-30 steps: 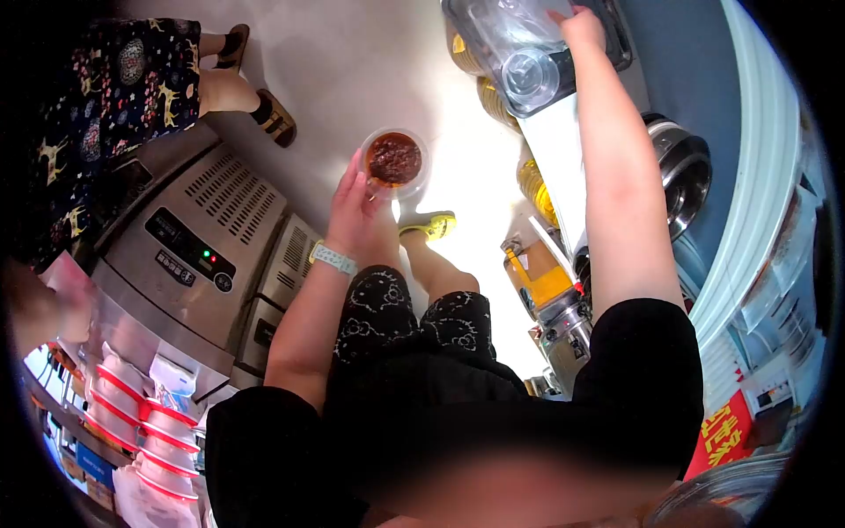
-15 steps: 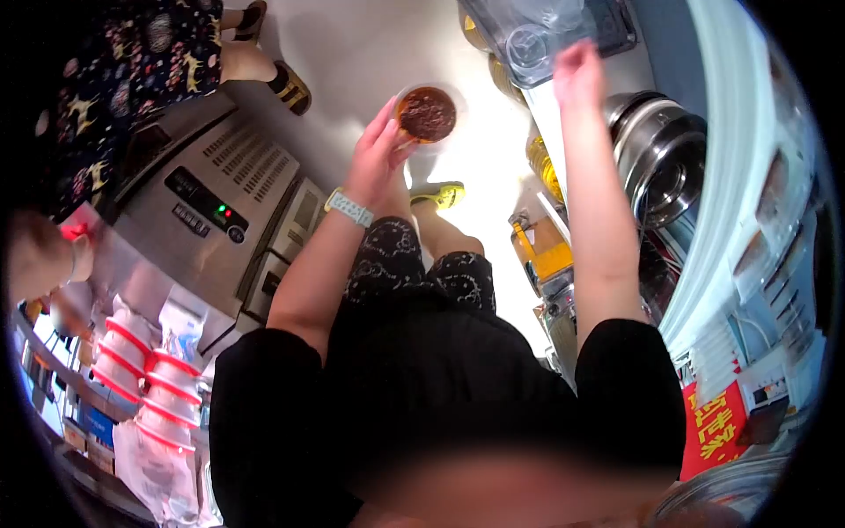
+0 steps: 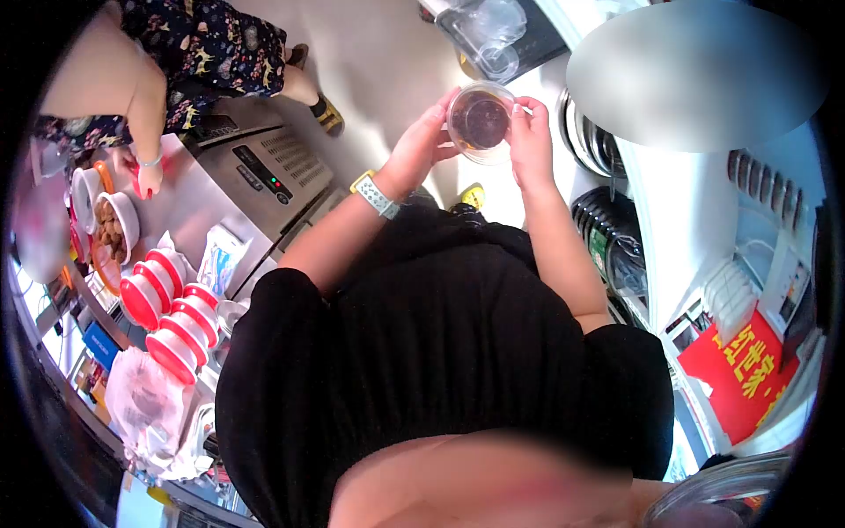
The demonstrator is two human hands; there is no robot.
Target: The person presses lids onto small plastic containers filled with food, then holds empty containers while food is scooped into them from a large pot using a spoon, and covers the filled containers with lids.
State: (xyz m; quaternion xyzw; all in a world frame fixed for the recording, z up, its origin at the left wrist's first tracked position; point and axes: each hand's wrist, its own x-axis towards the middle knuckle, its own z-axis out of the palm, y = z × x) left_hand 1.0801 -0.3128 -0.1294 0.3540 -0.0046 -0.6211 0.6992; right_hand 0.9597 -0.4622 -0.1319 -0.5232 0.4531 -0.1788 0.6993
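A round clear plastic tub (image 3: 483,121) with dark reddish-brown contents is held out in front of me above the floor. My left hand (image 3: 422,148) grips its left side, fingers curled around the wall. My right hand (image 3: 532,145) is closed at its right edge, thumb and fingers pinching near the rim. Clear plastic shows around and over the contents, but I cannot make out whether it is a separate lid. A pale watch (image 3: 377,197) sits on my left wrist.
At left, a steel counter unit (image 3: 264,176) bears stacked red-rimmed white bowls (image 3: 180,330) and a bowl of brown food pieces (image 3: 114,227). Another person's hand (image 3: 148,176) is over the counter. A dark tray with clear plastic containers (image 3: 493,35) stands at far right; steel pans (image 3: 591,132) lie nearer.
My right hand has come from the tray of clear plastic containers back to the tub and now grips its edge. The tub has moved slightly right. The other person's arm reaches over the counter.
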